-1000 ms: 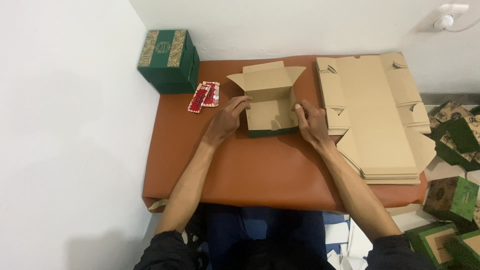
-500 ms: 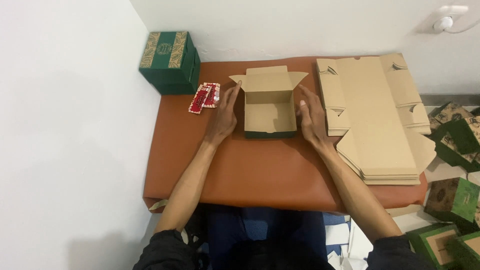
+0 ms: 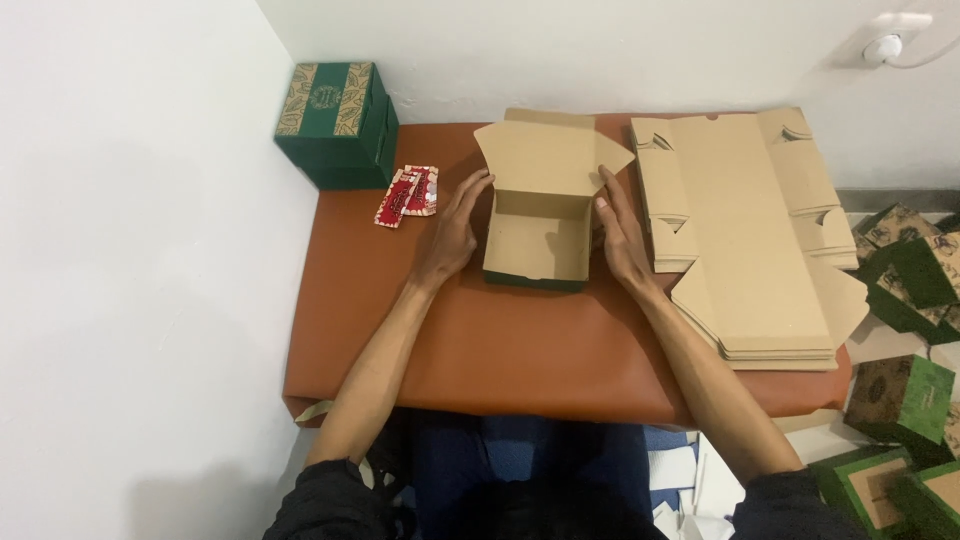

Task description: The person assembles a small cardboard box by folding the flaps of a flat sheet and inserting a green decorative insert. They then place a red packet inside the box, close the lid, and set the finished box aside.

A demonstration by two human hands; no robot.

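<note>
Apparently both hands (image 3: 455, 232) (image 3: 620, 235) flank the open box (image 3: 535, 245).

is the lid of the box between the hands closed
No, the cardboard box stands open, its lid flap raised toward the wall, with the left hand and right hand flat against its sides.

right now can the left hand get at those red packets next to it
Probably yes. The left hand rests flat against the open box, and the red packets lie just beyond it on the bare table with nothing between.
</note>
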